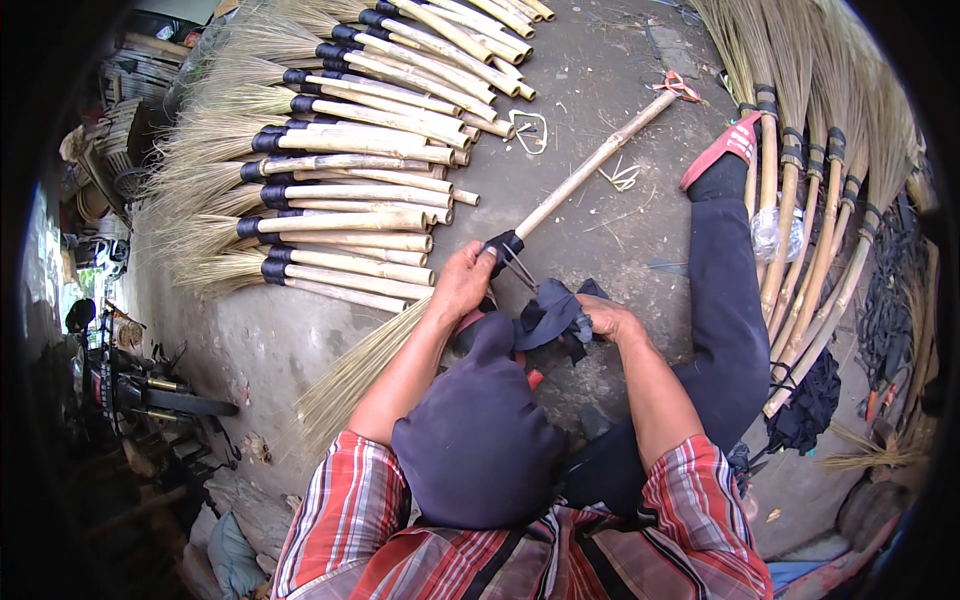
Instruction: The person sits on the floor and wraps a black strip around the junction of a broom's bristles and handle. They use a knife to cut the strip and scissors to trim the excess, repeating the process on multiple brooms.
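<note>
A broom with a bamboo handle (590,165) lies slantwise across the ground in front of me. Its straw bristles (365,375) point to the near left, passing under my left forearm. My left hand (466,282) is closed around the broom's neck, just below a dark binding (506,248). Bunched dark cloth (552,312) is gripped by my right hand (608,318), to the right of the neck. A thin metal piece (520,270) shows between the binding and the cloth; its kind is unclear. A red tie (680,86) loops from the handle's far end.
Several finished brooms (350,220) lie in a row at the far left, handles toward the middle. More brooms with long bamboo handles (790,210) lean along the right, beside my outstretched leg (730,300) and red shoe (722,150). A motorbike (150,385) stands at left.
</note>
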{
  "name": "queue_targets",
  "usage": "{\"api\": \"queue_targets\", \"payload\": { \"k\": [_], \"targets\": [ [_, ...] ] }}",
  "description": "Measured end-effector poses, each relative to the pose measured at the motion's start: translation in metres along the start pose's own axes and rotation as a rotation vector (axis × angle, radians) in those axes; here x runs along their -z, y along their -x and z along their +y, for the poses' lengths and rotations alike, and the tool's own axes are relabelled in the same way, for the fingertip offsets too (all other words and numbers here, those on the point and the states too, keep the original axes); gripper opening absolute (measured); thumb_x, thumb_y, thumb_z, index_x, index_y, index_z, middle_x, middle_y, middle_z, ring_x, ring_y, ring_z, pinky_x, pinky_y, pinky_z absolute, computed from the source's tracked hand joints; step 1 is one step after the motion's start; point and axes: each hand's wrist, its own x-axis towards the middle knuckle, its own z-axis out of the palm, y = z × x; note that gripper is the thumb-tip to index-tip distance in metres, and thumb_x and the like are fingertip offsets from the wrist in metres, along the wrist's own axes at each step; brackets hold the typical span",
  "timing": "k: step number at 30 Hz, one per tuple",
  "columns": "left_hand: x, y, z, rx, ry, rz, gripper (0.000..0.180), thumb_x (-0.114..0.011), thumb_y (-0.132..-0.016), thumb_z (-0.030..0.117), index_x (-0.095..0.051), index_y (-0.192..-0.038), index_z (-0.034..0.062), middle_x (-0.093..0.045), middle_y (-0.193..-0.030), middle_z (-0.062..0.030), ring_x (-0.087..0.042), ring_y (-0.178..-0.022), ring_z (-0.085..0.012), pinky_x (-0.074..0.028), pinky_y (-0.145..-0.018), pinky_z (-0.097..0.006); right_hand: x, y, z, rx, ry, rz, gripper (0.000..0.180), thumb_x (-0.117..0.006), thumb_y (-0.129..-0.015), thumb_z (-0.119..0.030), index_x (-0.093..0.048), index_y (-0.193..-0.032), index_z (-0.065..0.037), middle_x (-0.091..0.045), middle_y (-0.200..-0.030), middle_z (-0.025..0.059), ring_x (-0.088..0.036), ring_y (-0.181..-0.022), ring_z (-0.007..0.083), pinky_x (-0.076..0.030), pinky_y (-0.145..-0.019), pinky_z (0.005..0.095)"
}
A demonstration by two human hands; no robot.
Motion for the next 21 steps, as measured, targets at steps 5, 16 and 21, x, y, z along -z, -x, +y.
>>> {"api": "queue_targets", "payload": {
  "k": [5, 16, 21],
  "targets": [
    [-0.007, 0.021, 0.005, 0.104, 0.085, -0.205, 0.021, -0.054, -0.108, 0.024, -0.067, -0.107, 0.0077, -0.05, -0.069, 0.0067, -0.045, -0.061, -0.0059, -0.038, -0.056, -0.027, -0.006, -0.015, 0.001, 0.182, -0.246, 0.108, 0.063, -0.074, -0.092, -0.021, -0.056, -0.148, 0.001, -0.066, -0.134, 0.0029, -0.06, -0.116, 0.0109, -0.049, -0.101, 0.0259],
    [-0.03, 0.015, -0.002, -0.269, -0.418, -0.262, 0.035, -0.048, -0.103, 0.006, -0.067, -0.132, 0.0086, -0.07, -0.085, -0.0116, -0.068, -0.075, -0.0269, -0.055, -0.072, -0.041, -0.018, -0.002, -0.004, 0.222, -0.139, 0.173, 0.035, -0.068, -0.093, -0.024, -0.068, -0.123, -0.005, -0.068, -0.108, -0.0006, -0.062, -0.095, 0.0081, -0.052, -0.085, 0.0257],
    [-0.024, 0.014, 0.0, -0.404, -0.662, -0.206, 0.023, -0.053, -0.097, 0.009, -0.068, -0.114, 0.0067, -0.07, -0.09, -0.0233, -0.071, -0.082, -0.0418, -0.055, -0.073, -0.048, -0.028, 0.004, -0.008, 0.242, -0.137, 0.225, 0.014, -0.067, -0.093, -0.022, -0.067, -0.101, -0.01, -0.062, -0.082, -0.0073, -0.058, -0.071, 0.0038, -0.049, -0.061, 0.0242]
  ]
}}
